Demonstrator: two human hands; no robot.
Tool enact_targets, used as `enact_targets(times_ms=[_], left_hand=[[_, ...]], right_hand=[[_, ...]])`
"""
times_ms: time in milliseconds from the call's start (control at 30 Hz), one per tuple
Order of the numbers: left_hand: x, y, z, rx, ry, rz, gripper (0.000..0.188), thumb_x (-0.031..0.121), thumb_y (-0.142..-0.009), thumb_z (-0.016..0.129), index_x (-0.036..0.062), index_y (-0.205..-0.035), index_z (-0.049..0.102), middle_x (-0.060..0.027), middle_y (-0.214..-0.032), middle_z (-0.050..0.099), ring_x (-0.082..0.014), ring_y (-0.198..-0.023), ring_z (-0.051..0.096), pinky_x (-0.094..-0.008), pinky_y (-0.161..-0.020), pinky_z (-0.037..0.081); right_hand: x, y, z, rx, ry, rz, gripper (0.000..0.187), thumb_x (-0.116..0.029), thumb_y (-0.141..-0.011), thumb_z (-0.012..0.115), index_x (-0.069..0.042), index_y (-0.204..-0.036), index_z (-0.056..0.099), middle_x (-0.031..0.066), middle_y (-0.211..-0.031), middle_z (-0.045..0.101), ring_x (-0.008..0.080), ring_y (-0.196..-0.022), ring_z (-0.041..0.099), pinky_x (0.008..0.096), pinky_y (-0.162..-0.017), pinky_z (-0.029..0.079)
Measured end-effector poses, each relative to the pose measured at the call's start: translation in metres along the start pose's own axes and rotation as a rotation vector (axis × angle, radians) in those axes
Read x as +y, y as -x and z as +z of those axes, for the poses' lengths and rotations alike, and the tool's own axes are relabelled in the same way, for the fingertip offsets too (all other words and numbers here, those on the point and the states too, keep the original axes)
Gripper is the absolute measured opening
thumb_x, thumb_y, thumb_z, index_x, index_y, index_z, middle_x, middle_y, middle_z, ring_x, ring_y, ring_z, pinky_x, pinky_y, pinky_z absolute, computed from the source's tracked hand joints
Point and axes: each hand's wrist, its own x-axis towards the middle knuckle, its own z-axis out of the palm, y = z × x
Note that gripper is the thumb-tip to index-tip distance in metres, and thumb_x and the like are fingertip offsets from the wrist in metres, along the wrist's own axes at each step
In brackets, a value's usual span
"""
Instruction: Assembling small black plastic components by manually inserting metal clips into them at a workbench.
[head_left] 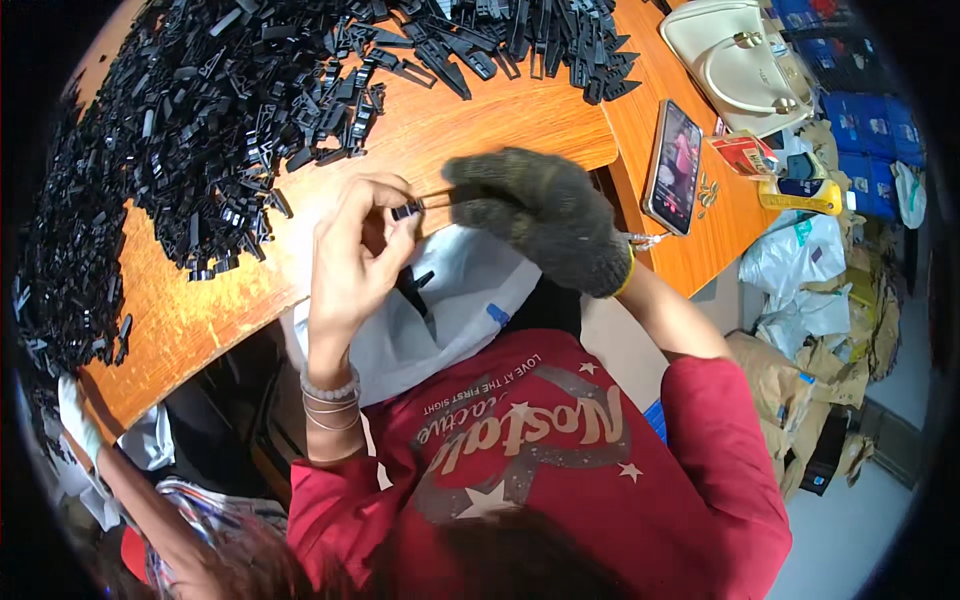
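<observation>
My bare left hand pinches a small black plastic clip-like part between thumb and fingertips, just past the table's front edge. My right hand, in a dark knitted glove, is closed on a thin, dark, rod-like tool. Its end reaches the black part; whether it is one rod or two prongs I cannot tell. Below both hands a white bag lies open over my lap. Inside it is a dark plastic piece, and a blue clip sits on its side.
A large heap of black plastic parts covers the wooden table's left and far side. At right are a propped phone, a cream handbag and a yellow packet. Another person's gloved hand touches the table at lower left.
</observation>
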Motion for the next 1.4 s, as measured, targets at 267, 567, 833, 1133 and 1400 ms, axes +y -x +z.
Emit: enact_targets(times_ms=[267,567,833,1133,1400], left_hand=[[0.012,0.016,0.01,-0.164,0.785,-0.292,0.032,0.004,-0.092,0.059,-0.0033,-0.121,0.046,-0.0204,-0.113,0.062,-0.0302,-0.087,0.07,-0.0322,-0.07,0.06],[0.015,0.023,0.025,-0.086,0.694,-0.455,0.032,-0.001,-0.089,0.061,-0.0068,-0.118,0.05,-0.018,-0.088,0.069,-0.0256,-0.08,0.07,-0.0303,-0.066,0.059],[0.027,0.014,0.032,-0.038,0.394,-0.385,0.015,0.001,-0.088,0.063,-0.0067,-0.1,0.058,-0.0092,-0.081,0.07,-0.0117,-0.073,0.068,-0.0212,-0.063,0.053],[0.012,-0.049,0.02,0.177,-0.596,0.322,0.018,0.008,-0.086,0.063,0.0012,-0.102,0.063,-0.0158,-0.097,0.066,-0.0295,-0.081,0.067,-0.0367,-0.068,0.054],[-0.011,-0.115,0.041,0.125,-0.995,0.68,0.01,0.012,-0.072,0.067,0.004,-0.075,0.062,-0.0113,-0.099,0.056,-0.0263,-0.087,0.058,-0.0374,-0.067,0.051]], right_hand=[[-0.013,0.027,-0.01,-0.037,-0.639,0.386,0.033,0.0,-0.089,0.057,-0.003,-0.122,0.062,0.004,-0.099,0.068,0.0071,-0.075,0.061,0.0215,-0.062,0.049],[-0.003,0.035,-0.009,-0.125,-0.611,0.217,0.042,0.002,-0.084,0.061,0.002,-0.126,0.055,0.0124,-0.116,0.065,0.0185,-0.105,0.063,0.0321,-0.092,0.049],[-0.016,0.033,-0.018,-0.092,-0.66,0.575,0.029,-0.006,-0.092,0.059,-0.003,-0.121,0.062,0.0064,-0.102,0.069,0.0107,-0.086,0.065,0.0233,-0.068,0.053],[0.003,0.06,0.001,-0.222,-0.992,0.494,0.027,-0.015,-0.09,0.061,-0.005,-0.113,0.067,0.0073,-0.105,0.069,0.0125,-0.088,0.065,0.0257,-0.071,0.052],[0.003,0.052,0.011,-0.12,-0.386,0.229,0.021,-0.011,-0.087,0.058,-0.008,-0.104,0.07,0.0135,-0.099,0.069,0.0273,-0.092,0.066,0.0363,-0.08,0.052]])
